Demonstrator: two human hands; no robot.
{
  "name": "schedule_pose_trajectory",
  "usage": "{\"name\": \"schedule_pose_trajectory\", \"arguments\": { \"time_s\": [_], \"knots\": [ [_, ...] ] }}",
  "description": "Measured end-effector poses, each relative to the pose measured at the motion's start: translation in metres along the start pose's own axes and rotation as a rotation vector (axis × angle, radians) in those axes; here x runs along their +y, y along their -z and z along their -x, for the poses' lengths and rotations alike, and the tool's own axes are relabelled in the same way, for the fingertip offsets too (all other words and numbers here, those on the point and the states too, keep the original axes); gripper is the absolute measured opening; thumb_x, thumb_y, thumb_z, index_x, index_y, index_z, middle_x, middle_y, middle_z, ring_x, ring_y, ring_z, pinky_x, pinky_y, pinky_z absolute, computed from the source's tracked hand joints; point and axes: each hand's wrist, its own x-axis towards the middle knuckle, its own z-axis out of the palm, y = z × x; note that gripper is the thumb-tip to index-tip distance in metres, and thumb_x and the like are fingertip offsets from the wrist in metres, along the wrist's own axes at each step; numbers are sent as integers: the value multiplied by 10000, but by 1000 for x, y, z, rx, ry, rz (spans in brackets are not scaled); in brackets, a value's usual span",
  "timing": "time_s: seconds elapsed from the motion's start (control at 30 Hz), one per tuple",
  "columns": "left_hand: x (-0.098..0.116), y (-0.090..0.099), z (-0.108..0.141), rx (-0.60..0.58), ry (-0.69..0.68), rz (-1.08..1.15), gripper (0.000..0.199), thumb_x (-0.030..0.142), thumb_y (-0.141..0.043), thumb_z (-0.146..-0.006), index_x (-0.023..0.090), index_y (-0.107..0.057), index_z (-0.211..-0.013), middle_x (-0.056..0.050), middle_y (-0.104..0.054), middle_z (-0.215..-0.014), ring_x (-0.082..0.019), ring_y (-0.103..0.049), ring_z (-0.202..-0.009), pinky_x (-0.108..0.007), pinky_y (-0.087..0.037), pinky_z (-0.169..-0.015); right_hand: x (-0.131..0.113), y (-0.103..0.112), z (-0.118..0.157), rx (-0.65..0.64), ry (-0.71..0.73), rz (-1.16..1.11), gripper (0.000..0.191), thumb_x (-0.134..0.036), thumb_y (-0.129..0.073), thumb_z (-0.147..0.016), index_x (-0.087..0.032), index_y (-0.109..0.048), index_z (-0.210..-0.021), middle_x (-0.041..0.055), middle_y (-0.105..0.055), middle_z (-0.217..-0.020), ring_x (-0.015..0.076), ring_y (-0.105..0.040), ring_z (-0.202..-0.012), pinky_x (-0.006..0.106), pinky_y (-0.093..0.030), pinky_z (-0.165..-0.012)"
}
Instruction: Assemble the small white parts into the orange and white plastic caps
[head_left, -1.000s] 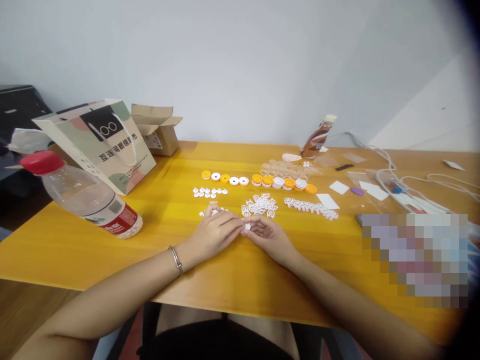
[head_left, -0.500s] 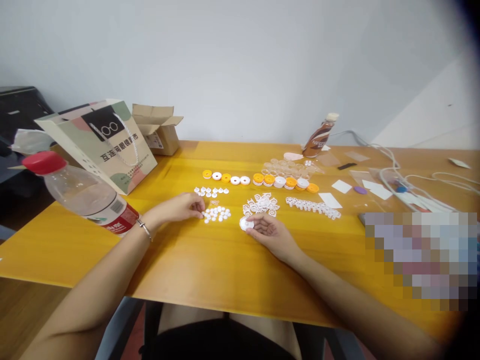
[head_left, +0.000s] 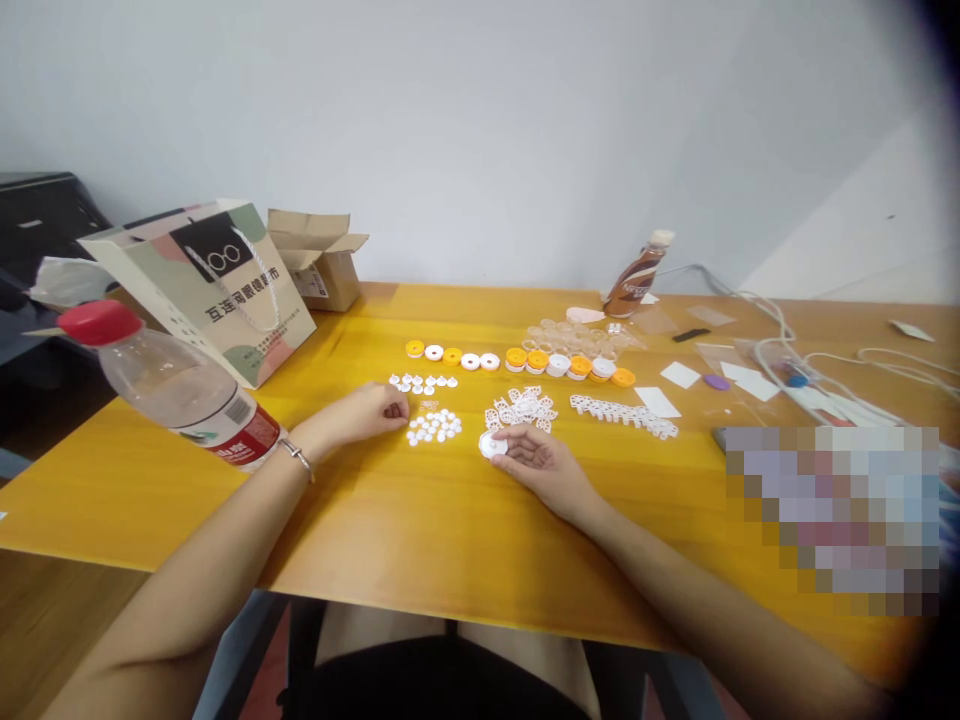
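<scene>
Your R hand (head_left: 549,475) pinches white disc (head_left: 491,445), part-hidden, nr openwork pcs (head_left: 523,408); L hand (head_left: 367,412) curled by sm white caps (head_left: 441,435), can't tell if gripping. Far-R item (head_left: 832,515) pixelated. Yellow tbl (head_left: 420,540), pale wall (head_left: 450,130).

Beyond the fingers (head_left: 519,438), the view is closed off by a plain pale-grey wall (head_left: 450,150), crossed far to their right by a lighter slanted patch (head_left: 862,220). Beneath them a glossy yellow-brown desk (head_left: 420,540) is spread, softly lit with diffuse sheen. Well below and left, brown wood-toned floor (head_left: 60,620) is partly shown.
</scene>
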Motion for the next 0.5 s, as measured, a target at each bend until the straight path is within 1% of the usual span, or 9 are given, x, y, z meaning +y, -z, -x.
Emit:
{"name": "schedule_pose_trajectory", "arguments": {
  "time_s": [0.2, 0.3, 0.37, 0.5],
  "knots": [
    [3, 1, 0, 63, -80, 13, 135, 242, -481, -765, 169, -591, -792, -13, -616, -778, -115, -536, -705, -221, -395, -675, -1, 0, 0, -8, 2, -7, 251, -301, -650, -662, -202, -570, -878, -4, -574, -746, 103, -546, -707, 275, -453, -727],
    [3, -3, -2, 36, -108, 57, 134, 252, -492, -775, 170, -588, -821, -19, -616, -811, -118, -540, -737, -228, -401, -700, -3, -1, 0, -12, -4, -11, 242, -293, -652, -662, -204, -571, -872, -8, -566, -734, 100, -543, -697, 270, -452, -719],
    [3, -7, -4, 13, -95, 75, 135, 252, -498, -774, 170, -589, -830, -21, -617, -815, -118, -543, -735, -231, -407, -697, -4, -1, 0, -14, -6, -8, 239, -296, -651, -662, -205, -570, -868, -6, -567, -738, 102, -544, -697, 274, -454, -720],
    [0, -11, -6, 4, -37, 90, 129, 248, -510, -757, 167, -588, -820, -22, -619, -799, -122, -549, -713, -237, -416, -683, -4, -2, 1, -18, 5, 0, 238, -306, -639, -674, -205, -569, -878, 2, -575, -753, 108, -552, -710, 280, -459, -729]
  ]
}}
